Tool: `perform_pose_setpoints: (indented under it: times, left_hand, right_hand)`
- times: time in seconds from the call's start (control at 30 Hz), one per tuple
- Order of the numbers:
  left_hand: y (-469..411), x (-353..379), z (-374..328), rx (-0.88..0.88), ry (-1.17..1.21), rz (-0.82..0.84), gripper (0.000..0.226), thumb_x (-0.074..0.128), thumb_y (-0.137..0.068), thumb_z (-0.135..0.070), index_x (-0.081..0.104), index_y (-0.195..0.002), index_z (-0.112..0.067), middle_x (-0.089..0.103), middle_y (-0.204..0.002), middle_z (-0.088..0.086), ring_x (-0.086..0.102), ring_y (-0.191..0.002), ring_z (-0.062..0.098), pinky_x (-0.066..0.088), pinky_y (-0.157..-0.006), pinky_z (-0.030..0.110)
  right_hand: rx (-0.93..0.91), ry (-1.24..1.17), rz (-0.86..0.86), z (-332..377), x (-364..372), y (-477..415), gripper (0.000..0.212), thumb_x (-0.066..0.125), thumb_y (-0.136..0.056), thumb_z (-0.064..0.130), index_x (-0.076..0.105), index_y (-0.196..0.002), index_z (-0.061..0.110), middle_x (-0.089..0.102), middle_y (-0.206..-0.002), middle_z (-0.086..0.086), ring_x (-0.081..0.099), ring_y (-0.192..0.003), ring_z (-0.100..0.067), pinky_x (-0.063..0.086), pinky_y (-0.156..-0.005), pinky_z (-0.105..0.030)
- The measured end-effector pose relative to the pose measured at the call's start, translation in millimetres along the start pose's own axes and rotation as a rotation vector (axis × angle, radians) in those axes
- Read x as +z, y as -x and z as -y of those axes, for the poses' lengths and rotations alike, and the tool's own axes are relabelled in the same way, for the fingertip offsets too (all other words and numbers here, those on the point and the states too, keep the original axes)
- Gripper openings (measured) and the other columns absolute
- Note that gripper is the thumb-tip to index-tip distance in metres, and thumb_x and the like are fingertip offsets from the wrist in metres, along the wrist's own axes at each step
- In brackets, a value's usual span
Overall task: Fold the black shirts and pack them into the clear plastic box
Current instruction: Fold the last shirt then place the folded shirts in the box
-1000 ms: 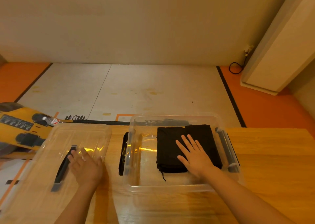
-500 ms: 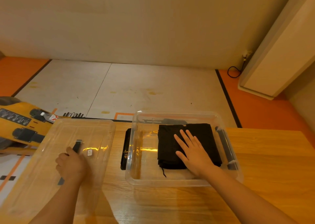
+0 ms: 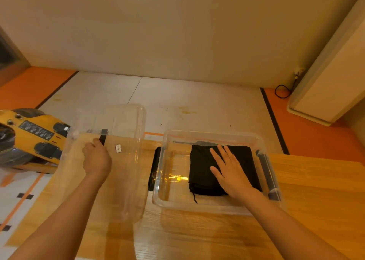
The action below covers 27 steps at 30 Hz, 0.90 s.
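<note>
A clear plastic box [image 3: 159,200] stands on the wooden table [image 3: 316,190]. Folded black shirts [image 3: 201,170] lie stacked in its right half. My right hand [image 3: 231,172] rests flat on the stack, fingers straight and spread. Left of the box is its clear lid [image 3: 128,180], tilted up at its far end. My left hand [image 3: 96,158] grips the lid's black handle [image 3: 103,138].
A yellow machine [image 3: 31,139] sits off the table's left edge, close to the lid. A black latch [image 3: 153,170] hangs on the box's left side and a grey one [image 3: 266,174] on its right. A white cabinet [image 3: 331,70] stands at the far right.
My left hand closed round the lid's handle and lifted the lid, moving it up and toward the box. My right hand stayed flat on the shirts.
</note>
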State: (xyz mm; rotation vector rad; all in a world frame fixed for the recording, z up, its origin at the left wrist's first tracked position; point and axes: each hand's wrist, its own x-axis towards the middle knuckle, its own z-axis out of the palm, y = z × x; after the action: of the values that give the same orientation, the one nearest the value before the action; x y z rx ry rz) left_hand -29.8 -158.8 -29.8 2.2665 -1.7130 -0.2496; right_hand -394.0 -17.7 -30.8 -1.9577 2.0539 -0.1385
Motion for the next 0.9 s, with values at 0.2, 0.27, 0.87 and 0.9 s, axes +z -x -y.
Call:
perform_pose_setpoints:
  times: [0.2, 0.27, 0.87, 0.9]
  left_hand:
    - [12, -48, -92, 0.514, 0.100, -0.154, 0.036, 0.046, -0.100, -0.014, 0.044, -0.134, -0.003, 0.048, -0.115, 0.019, 0.047, -0.100, 0.036, 0.045, -0.067, 0.047]
    - [35, -47, -124, 0.729, 0.071, -0.070, 0.038, 0.048, -0.100, -0.017, 0.044, -0.136, -0.008, 0.048, -0.117, 0.013, 0.049, -0.100, 0.031, 0.046, -0.067, 0.040]
    - [138, 70, -211, 1.338, 0.001, 0.271, 0.043, 0.068, -0.088, -0.022, 0.057, -0.129, -0.013, 0.061, -0.115, 0.010, 0.060, -0.100, 0.028, 0.055, -0.072, 0.036]
    - [138, 71, -210, 1.336, 0.016, 0.263, 0.039, 0.063, -0.091, -0.023, 0.058, -0.128, -0.015, 0.062, -0.114, 0.009, 0.059, -0.101, 0.029, 0.054, -0.076, 0.037]
  right_hand:
    - [0.082, -0.377, -0.188, 0, -22, -4, 0.056, 0.027, -0.101, 0.043, 0.012, -0.153, 0.029, 0.001, -0.161, 0.008, -0.006, -0.147, -0.010, 0.003, -0.117, -0.032]
    - [0.199, -0.687, -0.391, -9, -38, 1, 0.043, 0.036, -0.102, 0.035, 0.036, -0.145, 0.027, 0.027, -0.155, 0.006, 0.020, -0.144, -0.014, 0.018, -0.116, -0.033]
    - [0.608, -0.654, -0.593, -90, -20, 64, 0.023, 0.065, -0.089, 0.016, 0.062, -0.112, 0.015, 0.055, -0.111, 0.001, 0.049, -0.106, -0.016, 0.046, -0.079, -0.025]
    - [0.614, -0.637, -0.586, -91, -17, 64, 0.026, 0.064, -0.090, 0.016, 0.061, -0.115, 0.014, 0.056, -0.114, -0.001, 0.050, -0.109, -0.018, 0.047, -0.082, -0.027]
